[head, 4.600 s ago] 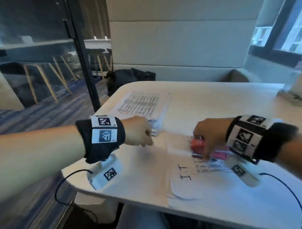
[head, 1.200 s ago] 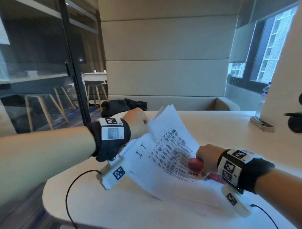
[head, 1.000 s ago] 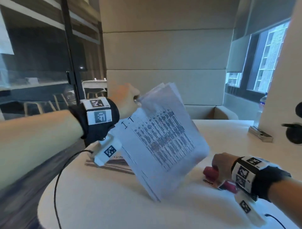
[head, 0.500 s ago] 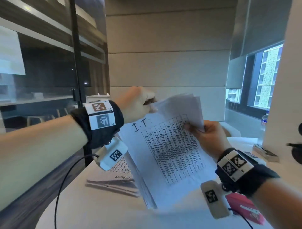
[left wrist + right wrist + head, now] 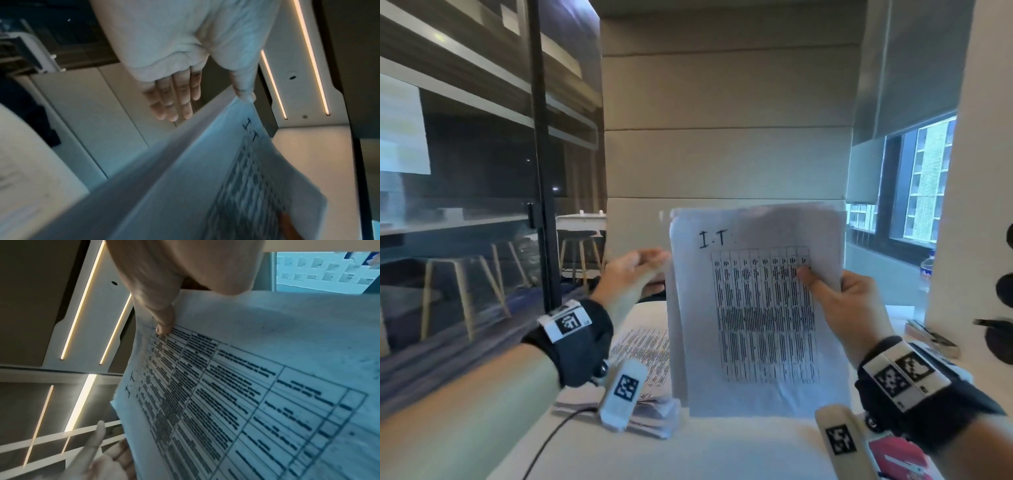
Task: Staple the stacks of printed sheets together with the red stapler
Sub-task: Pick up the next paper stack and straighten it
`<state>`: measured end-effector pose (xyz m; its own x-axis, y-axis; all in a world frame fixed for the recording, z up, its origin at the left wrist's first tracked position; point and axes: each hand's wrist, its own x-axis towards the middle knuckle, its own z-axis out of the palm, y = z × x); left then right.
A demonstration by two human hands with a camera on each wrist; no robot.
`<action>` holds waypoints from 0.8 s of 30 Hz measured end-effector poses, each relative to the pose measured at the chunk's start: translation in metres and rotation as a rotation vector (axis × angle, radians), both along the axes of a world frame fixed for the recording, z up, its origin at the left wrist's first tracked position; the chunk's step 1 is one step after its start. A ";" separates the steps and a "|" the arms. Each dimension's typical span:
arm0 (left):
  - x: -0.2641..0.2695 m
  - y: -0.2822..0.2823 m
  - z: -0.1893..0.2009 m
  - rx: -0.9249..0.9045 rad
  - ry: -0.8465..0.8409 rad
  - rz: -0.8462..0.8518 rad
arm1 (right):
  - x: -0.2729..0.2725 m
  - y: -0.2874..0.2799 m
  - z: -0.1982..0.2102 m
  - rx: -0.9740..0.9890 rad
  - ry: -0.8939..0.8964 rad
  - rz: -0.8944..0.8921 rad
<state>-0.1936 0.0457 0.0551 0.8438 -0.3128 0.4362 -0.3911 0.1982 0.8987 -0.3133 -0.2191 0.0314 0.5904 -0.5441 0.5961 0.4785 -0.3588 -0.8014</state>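
A stack of printed sheets marked "I.T" stands upright, its bottom edge at the white table. My right hand grips its right edge, the thumb pressed on the front page. My left hand is flat with straight fingers beside the stack's left edge, the thumb touching the paper. The red stapler lies on the table below my right wrist, held by nothing. A second stack of printed sheets lies flat on the table at the left.
A small flat box sits at the table's right side by a white pillar. A glass wall with a black frame runs along the left. A padded bench back rises behind the table.
My left hand has let go of the stack's top corner and now lies flat against its left edge. The stack has swung upright, and my right hand still grips it.
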 end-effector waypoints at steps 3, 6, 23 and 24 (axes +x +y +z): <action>-0.006 -0.018 -0.015 -0.051 0.037 -0.043 | -0.002 0.007 0.007 0.089 -0.046 0.031; -0.013 -0.034 -0.032 -0.085 -0.058 0.040 | -0.009 0.020 0.007 0.145 -0.036 0.125; -0.035 -0.053 -0.045 -0.099 -0.003 -0.107 | -0.008 0.010 -0.016 0.152 -0.041 0.091; -0.033 -0.054 -0.042 -0.092 0.003 -0.111 | -0.007 0.009 -0.013 0.161 -0.042 0.091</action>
